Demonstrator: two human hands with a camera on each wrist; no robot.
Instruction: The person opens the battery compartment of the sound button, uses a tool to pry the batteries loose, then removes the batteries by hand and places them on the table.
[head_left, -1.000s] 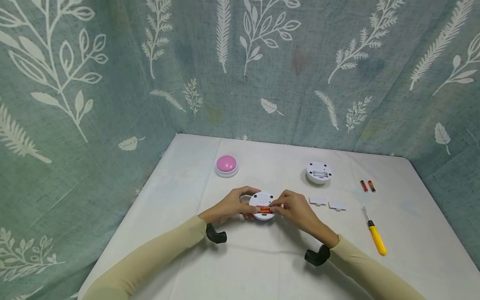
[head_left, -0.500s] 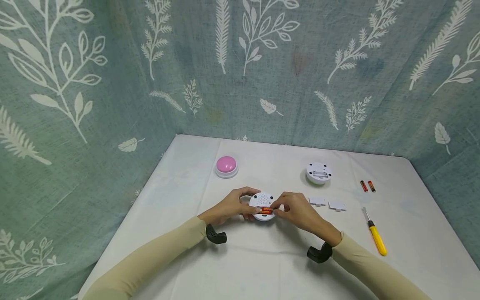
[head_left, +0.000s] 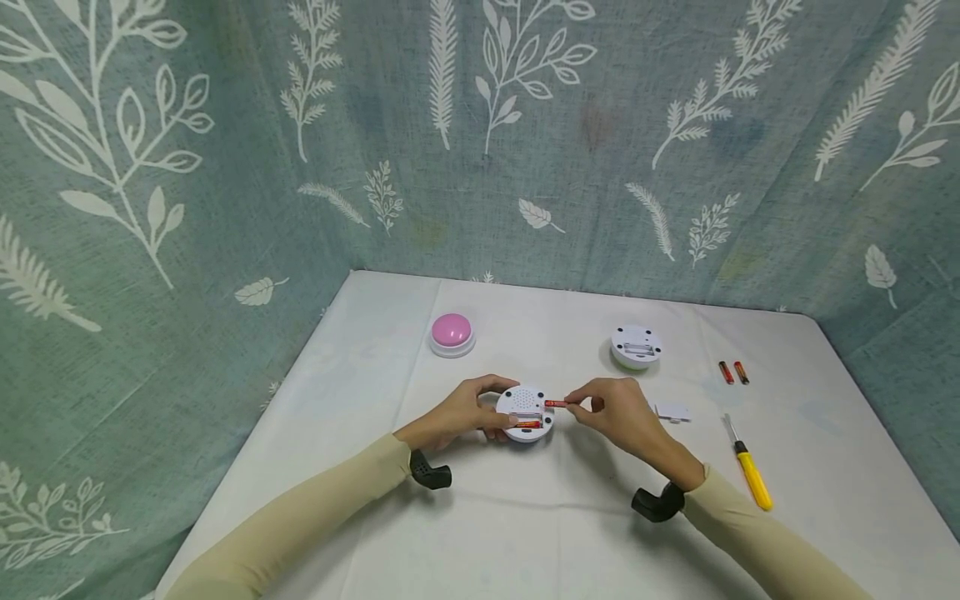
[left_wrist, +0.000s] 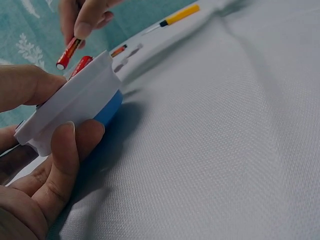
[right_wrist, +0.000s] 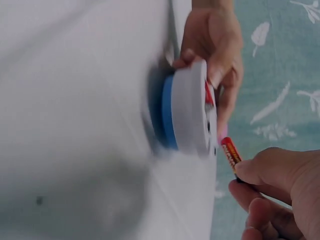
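My left hand (head_left: pixel 465 408) grips a white round push-button device (head_left: pixel 523 398) turned upside down, its thumb over the edge of the open battery compartment. A blue dome (left_wrist: pixel 109 110) shows beneath it in the left wrist view. One red battery (head_left: pixel 529 424) lies in the compartment's near side, partly under the thumb. Just right of the device, my right hand (head_left: pixel 618 408) pinches another red battery (right_wrist: pixel 231 152) by one end, between thumb and fingers. In the left wrist view this held battery (left_wrist: pixel 67 54) is apart from the device, above it.
A pink button (head_left: pixel 452 331) stands at the back left. Further right are an upturned button (head_left: pixel 636 347) with a bare compartment, two loose batteries (head_left: pixel 733 372) and a yellow screwdriver (head_left: pixel 753 479). One battery cover (head_left: pixel 672 412) shows; another is mostly behind my right hand.
My right hand has lifted one battery out of the compartment and moved it to the right. The left hand and device have stayed nearly still.
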